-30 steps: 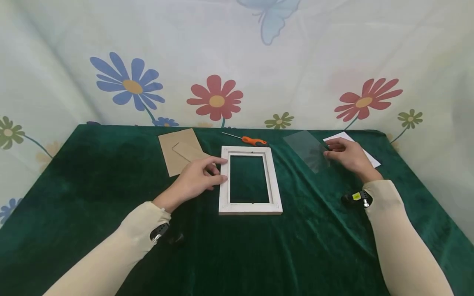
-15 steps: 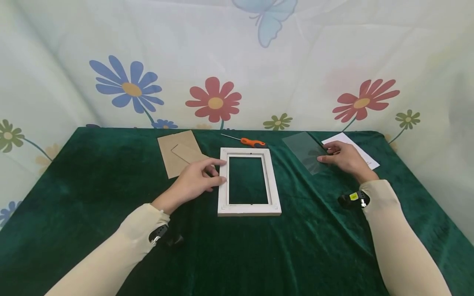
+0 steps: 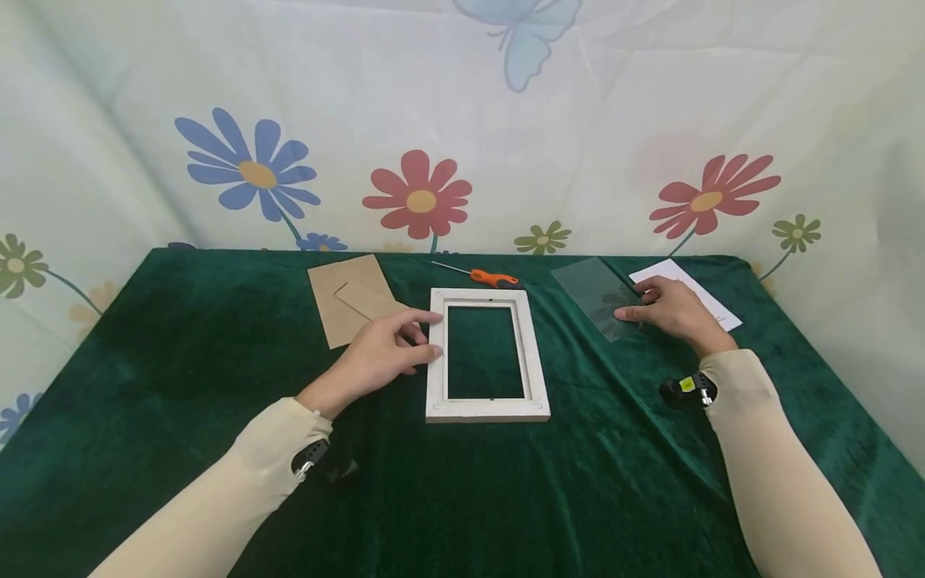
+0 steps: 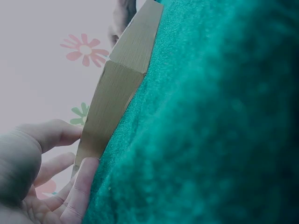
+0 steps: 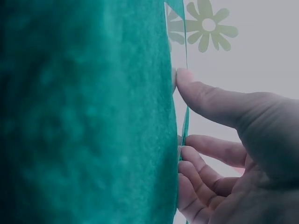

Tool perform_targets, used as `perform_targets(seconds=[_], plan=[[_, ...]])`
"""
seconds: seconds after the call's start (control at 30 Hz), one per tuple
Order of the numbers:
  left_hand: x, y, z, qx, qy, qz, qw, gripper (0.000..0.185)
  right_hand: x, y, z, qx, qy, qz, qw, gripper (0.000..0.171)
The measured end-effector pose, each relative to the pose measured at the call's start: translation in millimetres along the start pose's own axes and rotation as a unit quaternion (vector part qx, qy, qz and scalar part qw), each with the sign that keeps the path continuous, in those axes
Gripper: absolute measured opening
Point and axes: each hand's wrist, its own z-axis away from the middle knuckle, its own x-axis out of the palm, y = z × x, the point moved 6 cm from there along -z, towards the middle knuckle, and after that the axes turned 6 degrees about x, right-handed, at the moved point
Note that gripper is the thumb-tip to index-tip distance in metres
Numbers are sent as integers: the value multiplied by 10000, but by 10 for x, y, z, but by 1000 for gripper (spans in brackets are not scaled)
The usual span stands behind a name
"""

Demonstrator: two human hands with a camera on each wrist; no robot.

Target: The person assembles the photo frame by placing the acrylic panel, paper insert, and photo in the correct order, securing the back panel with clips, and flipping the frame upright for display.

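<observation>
A white wooden picture frame [image 3: 535, 353] lies back side up on the green cloth. My left hand [image 3: 378, 349] holds its left side, thumb and index fingertip on the white face; the left wrist view shows the fingers against its bare wood edge [image 4: 112, 93]. My right hand [image 3: 668, 311] touches a thin clear sheet [image 3: 588, 289] near its right edge. In the right wrist view the right thumb [image 5: 205, 98] meets its own reflection on the sheet, and the other fingers are loosely bent beside it. A white card [image 3: 704, 301] lies partly behind the right hand.
A brown backing board [image 3: 332, 313] with a stand flap lies left of the frame, partly covered by the left hand. Behind the frame is a screwdriver [image 3: 491, 278] with an orange and black handle. A flower-printed curtain [image 3: 600, 144] hangs at the cloth's far edge.
The right hand has shifted slightly left over the clear sheet, its thumb further onto it. The left hand stays at the picture frame, and the other things lie as before.
</observation>
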Motion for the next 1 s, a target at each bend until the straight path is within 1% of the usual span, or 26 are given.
perform_targets(seconds=[0.13, 0.37, 0.63, 0.8, 0.9, 1.0], plan=[[-1, 0, -2, 11, -1, 26, 10000, 52, -11, -8, 7, 106, 18, 6, 9999, 92], [-8, 6, -12, 43, 7, -19, 10000, 52, -31, -56, 18, 118, 106, 76, 9998, 86], [-11, 18, -12, 60, 19, -10, 10000, 52, -39, 1, 5, 228, 44, -181, 9996, 93], [-6, 9, 0, 68, 20, 1, 10000, 52, -35, 18, 1, 235, 18, -303, 9993, 93], [-4, 3, 3, 69, 18, 4, 10000, 52, -65, 28, 17, 128, 108, -339, 9993, 89], [2, 8, 3, 72, 23, 11, 10000, 52, -124, 29, 66, -67, 249, -438, 9987, 77]])
